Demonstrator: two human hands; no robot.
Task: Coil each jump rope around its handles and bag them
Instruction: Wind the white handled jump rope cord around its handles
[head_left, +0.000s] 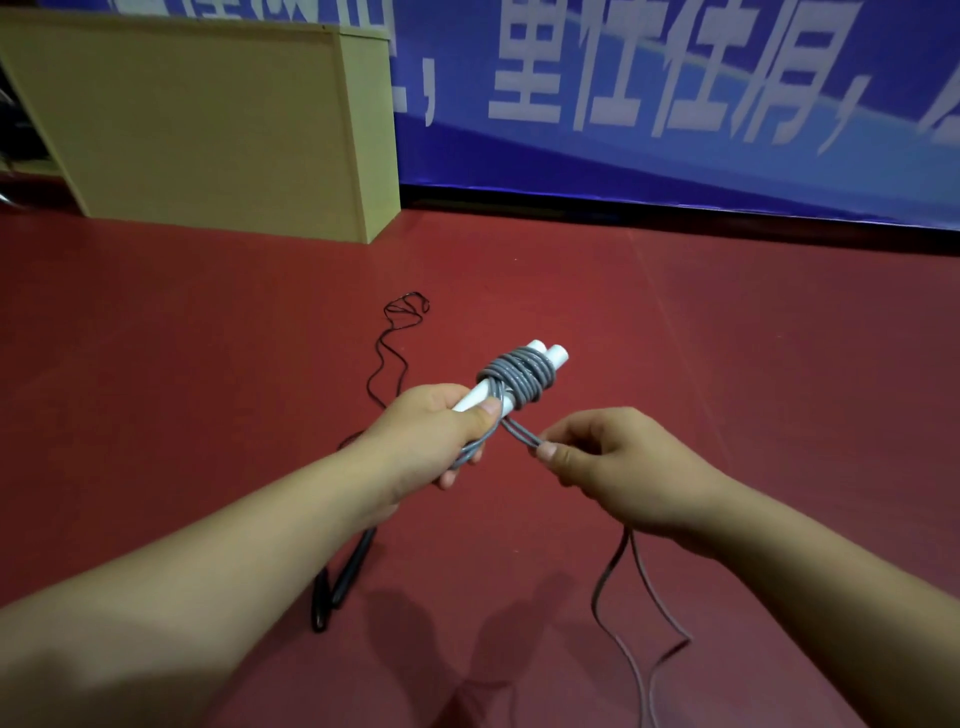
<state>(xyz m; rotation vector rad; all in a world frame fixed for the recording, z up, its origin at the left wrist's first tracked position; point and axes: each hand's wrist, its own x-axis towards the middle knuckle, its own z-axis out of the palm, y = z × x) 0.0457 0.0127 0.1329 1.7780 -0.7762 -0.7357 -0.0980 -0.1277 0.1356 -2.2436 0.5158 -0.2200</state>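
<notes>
The left hand (436, 431) grips two white handles (540, 356) side by side, grey rope (519, 379) coiled round them. The right hand (608, 457) pinches the doubled rope just beside. A black jump rope (384, 358) lies uncoiled on the red floor (753, 364).

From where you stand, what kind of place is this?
Probably a sports hall or gym. The red floor looks like sports flooring, a big blue banner with large white characters lines the wall, and jump ropes are about: a grey rope in hand, a black rope on the floor.
</notes>
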